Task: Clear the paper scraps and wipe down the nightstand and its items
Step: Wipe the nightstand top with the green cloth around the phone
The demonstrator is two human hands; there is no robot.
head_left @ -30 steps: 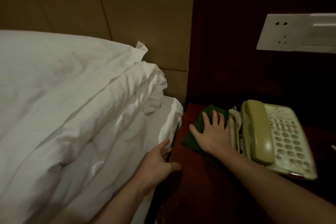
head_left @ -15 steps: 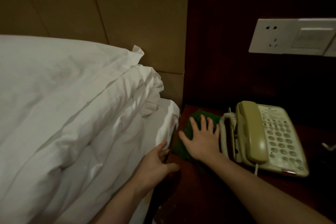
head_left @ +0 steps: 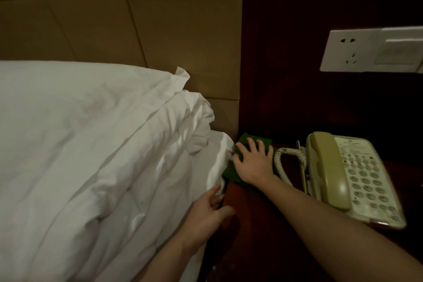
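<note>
Cloth (head_left: 231, 170) (green) under right hand (head_left: 253, 165); nightstand (head_left: 263, 224).

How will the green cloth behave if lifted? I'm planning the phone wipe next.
The green cloth probably goes limp: it lies flat under the right hand. Likely light. It should slide easily on the nightstand.

- The scene is dimly and warmly lit; the white bedding (head_left: 91, 144) is the brightest area.
- The dark wood wall panel (head_left: 297, 52) is lost in deep shadow.
- Straight lines are bowed towards the edges by the wide-angle lens.
- Fine detail is softened throughout.
</note>
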